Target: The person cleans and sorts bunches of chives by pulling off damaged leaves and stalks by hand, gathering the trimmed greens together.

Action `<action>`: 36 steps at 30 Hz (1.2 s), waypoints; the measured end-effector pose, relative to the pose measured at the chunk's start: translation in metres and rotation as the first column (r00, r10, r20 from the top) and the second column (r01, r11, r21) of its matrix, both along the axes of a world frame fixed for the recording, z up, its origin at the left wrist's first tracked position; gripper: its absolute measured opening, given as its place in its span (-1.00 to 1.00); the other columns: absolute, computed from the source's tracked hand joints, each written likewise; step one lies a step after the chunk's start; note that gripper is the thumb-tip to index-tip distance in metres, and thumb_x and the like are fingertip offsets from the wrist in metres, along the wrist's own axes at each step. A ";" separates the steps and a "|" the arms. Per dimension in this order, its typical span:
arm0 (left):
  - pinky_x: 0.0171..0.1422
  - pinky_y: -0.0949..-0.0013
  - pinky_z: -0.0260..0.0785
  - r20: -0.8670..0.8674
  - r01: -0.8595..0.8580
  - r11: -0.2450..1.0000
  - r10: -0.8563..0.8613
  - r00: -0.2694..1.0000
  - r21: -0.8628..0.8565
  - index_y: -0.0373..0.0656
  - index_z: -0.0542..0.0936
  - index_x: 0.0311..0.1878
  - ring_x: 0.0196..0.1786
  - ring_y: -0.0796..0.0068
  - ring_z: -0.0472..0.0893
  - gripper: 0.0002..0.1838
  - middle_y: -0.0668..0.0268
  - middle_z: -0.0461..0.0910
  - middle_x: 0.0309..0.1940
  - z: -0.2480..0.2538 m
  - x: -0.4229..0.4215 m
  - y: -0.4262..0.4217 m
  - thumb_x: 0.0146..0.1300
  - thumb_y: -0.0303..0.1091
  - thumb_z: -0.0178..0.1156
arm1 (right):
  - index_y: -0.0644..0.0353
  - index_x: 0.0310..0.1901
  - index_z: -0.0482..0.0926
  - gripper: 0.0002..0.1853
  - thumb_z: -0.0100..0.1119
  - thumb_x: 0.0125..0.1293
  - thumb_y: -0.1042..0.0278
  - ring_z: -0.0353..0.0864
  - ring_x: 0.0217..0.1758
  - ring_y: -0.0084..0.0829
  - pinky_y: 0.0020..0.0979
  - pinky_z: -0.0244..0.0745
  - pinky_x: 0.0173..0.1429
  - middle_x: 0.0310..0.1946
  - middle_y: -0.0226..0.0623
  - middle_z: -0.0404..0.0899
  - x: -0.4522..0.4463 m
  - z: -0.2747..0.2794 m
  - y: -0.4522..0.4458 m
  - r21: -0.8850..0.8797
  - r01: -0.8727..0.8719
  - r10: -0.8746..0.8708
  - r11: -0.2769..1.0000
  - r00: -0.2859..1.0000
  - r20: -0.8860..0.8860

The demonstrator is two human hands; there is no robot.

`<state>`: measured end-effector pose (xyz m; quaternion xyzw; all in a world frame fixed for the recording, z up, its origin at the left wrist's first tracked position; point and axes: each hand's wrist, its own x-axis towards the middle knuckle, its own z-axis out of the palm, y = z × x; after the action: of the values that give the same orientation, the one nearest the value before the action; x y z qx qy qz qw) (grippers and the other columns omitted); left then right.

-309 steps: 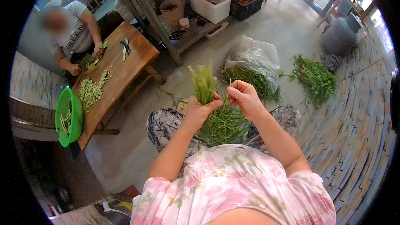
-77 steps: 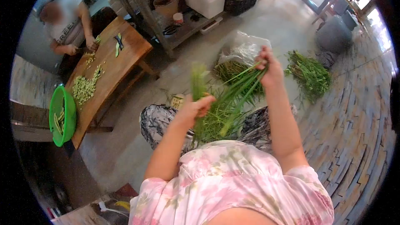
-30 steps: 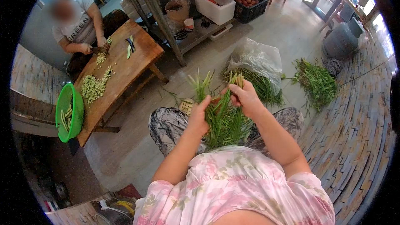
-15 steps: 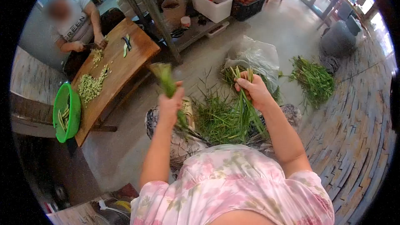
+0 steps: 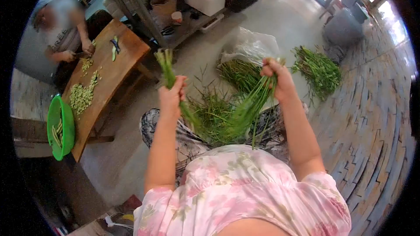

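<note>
My left hand (image 5: 171, 95) is closed round a bundle of green stems (image 5: 165, 66), its pale cut ends pointing up and its lower part hanging over my left knee. Raised at the right, my right hand (image 5: 279, 78) grips the top of a second bunch of long thin greens (image 5: 253, 107), which hangs down and is blurred by motion. Between my knees a loose heap of greens (image 5: 212, 113) lies low, partly behind the right bunch. Beyond it, more greens (image 5: 239, 73) stick out of a clear plastic bag (image 5: 251, 46) on the floor.
A leafy green pile (image 5: 317, 71) lies right, near a grey gas cylinder (image 5: 345, 26). At left, another person (image 5: 65, 30) cuts vegetables on a wooden bench (image 5: 127, 46), beside a green basket (image 5: 68, 129). A shelf (image 5: 188, 28) holds a white box (image 5: 203, 0).
Since half a second ago the right bunch has swung leftward and my right hand has risen slightly. My left hand still grips its bundle. The whole view has shifted a little.
</note>
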<state>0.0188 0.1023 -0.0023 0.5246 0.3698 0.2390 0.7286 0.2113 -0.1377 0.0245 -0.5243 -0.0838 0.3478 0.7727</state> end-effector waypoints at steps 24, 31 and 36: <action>-0.17 0.48 0.39 -0.116 0.553 0.736 -0.556 0.823 0.391 -0.22 0.57 -0.11 -0.26 0.52 0.56 -0.75 0.27 0.62 -0.32 0.000 -0.014 -0.088 0.12 -0.41 0.22 | 0.09 -0.22 0.39 -0.81 -0.10 0.38 0.18 0.22 -0.65 -0.58 -0.56 0.24 -0.58 -0.60 -0.56 0.31 0.048 -0.056 -0.038 0.364 0.350 -0.248 0.863 0.922 -0.298; -0.08 0.26 0.41 -0.559 0.742 0.211 -0.537 0.632 0.637 -0.22 0.56 -0.13 -0.18 0.08 0.57 -0.69 0.08 0.58 -0.28 -0.009 0.011 -0.095 -0.03 -0.54 0.20 | 0.05 -0.23 0.37 -0.83 -0.12 0.39 0.16 0.18 -0.71 -0.58 -0.52 0.26 -0.58 -0.64 -0.60 0.28 0.043 -0.055 -0.024 0.348 0.312 -0.200 0.884 0.926 -0.321; -0.26 0.33 0.37 -0.117 0.332 0.521 -0.402 0.908 0.786 -0.21 0.59 -0.23 -0.35 0.25 0.56 -0.80 0.16 0.56 -0.41 -0.014 -0.001 -0.099 0.00 -0.51 0.20 | 0.02 -0.25 0.36 -0.82 -0.12 0.39 0.13 0.15 -0.70 -0.60 -0.50 0.26 -0.55 -0.68 -0.64 0.23 0.045 -0.051 -0.030 0.389 0.328 -0.199 0.861 0.921 -0.336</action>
<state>0.0175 0.0031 -0.0159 0.8473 0.0773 0.2389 0.4680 0.2558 -0.1674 -0.0263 -0.2882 0.0255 0.2817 0.9148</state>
